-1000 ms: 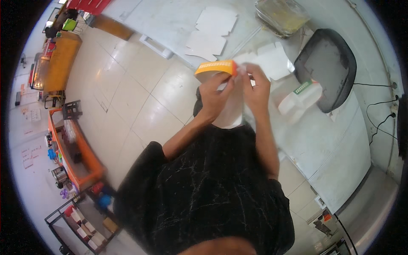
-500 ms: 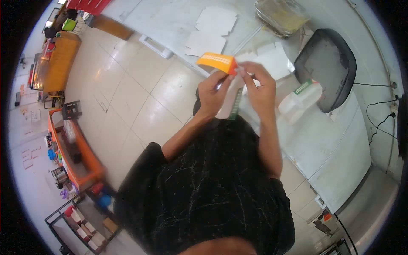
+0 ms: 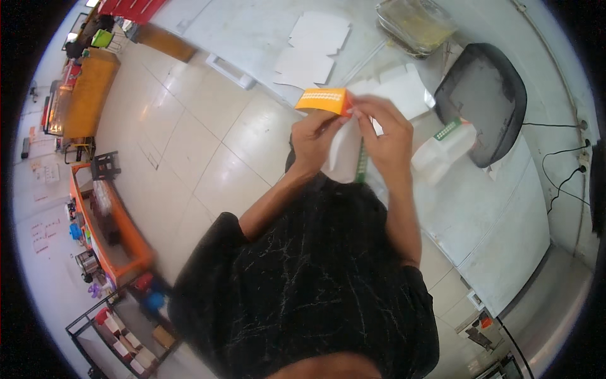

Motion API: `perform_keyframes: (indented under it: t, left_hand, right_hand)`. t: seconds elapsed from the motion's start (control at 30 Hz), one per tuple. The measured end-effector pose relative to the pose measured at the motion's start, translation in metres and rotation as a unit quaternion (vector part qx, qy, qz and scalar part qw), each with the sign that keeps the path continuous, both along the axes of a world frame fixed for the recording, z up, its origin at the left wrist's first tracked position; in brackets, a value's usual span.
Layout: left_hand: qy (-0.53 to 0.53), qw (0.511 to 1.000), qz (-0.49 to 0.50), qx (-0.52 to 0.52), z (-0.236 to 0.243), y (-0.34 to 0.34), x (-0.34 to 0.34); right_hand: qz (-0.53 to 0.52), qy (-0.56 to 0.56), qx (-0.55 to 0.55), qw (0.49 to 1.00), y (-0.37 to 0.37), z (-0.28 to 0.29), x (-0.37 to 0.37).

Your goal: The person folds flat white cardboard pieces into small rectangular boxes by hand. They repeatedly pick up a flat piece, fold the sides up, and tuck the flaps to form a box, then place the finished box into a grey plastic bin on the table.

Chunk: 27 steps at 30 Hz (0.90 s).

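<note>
- Left fingers (image 3: 320, 121) grasp the folded card piece (image 3: 322, 100) just under its orange face, and right fingers (image 3: 379, 108) pinch in at its red corner (image 3: 348, 103); neither set is loose.
- So where's the piece? In front of me, above my black top (image 3: 303, 271), close to the near edge of the tabletop (image 3: 486, 208).
- Below it, a white panel (image 3: 342, 158) hangs between my wrists, green strip (image 3: 362, 163) down its right side; whether it's all one sheet, I can't tell.
- Fingertip work, this corner, I reckon: left side steadies the orange face, right side presses close to the crease, so the card bends on its line.
- Easy on the squeeze! Thin card like this probably dents if forced.
- Best let that lower panel swing free, or it may twist the corner.
- Over on the right, another white-and-green piece (image 3: 435, 155) lies waiting.
</note>
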<state>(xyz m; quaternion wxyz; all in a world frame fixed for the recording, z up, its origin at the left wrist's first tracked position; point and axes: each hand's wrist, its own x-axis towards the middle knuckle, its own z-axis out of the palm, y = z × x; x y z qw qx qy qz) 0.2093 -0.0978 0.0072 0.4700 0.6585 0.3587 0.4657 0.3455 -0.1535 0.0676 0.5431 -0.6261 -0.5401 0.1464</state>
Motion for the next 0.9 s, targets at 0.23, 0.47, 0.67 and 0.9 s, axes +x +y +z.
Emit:
perform_keyframes:
  t: [0.23, 0.47, 0.67, 0.9]
  left_hand:
    - [-0.024, 0.999, -0.009, -0.026, -0.003, -0.003, 0.002]
    - [-0.023, 0.998, -0.027, -0.058, -0.007, -0.005, -0.003]
    - [-0.028, 0.994, -0.027, -0.098, -0.008, -0.003, -0.004]
    - [-0.064, 0.992, -0.058, -0.087, 0.0, 0.0, -0.001]
  right_hand:
    - [-0.014, -0.039, 0.02, 0.999, -0.003, -0.006, 0.001]
    - [0.002, -0.066, 0.01, 0.998, -0.009, -0.005, -0.001]
    - [0.018, -0.029, -0.006, 0.999, -0.011, -0.012, -0.003]
    - [0.004, 0.173, -0.027, 0.984, -0.009, -0.015, -0.005]
